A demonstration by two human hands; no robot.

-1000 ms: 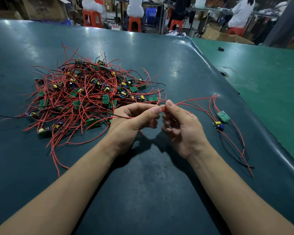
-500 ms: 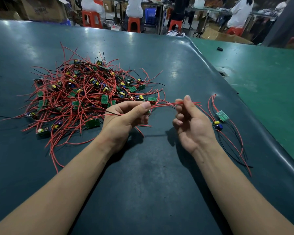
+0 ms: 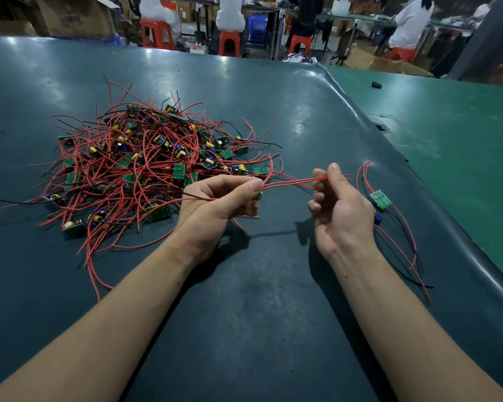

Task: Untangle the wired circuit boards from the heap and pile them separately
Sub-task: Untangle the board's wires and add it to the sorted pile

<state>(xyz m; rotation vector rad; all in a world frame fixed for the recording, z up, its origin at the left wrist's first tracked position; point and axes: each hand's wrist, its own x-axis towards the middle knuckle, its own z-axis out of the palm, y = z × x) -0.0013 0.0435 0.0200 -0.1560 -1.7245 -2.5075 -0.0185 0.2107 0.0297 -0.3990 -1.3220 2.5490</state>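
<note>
Wires stretched between two grips

Left hand [image 3: 215, 201] pinches red wires [image 3: 288, 182] between thumb and curled fingers; a small board seems tucked in that grip, mostly hidden. Right hand [image 3: 337, 204] holds the same wires near their free ends, thumb up, fingers curled round them. The strands, two or three as far as I can tell, run taut from one grip to the other, lifted off the surface [image 3: 259, 314].

One heap [image 3: 145, 166] lies just left of and beyond the left grip: many green boards in a red tangle with a few black leads, too many to count. Its near wires reach under the left wrist.

Just right of the right grip lie two separated boards [image 3: 380, 200], one green, one partly hidden behind the hand, their wires trailing toward the person. The surface's raised edge [image 3: 447, 227] runs close beyond them. Bare surface spreads below both grips.
</note>
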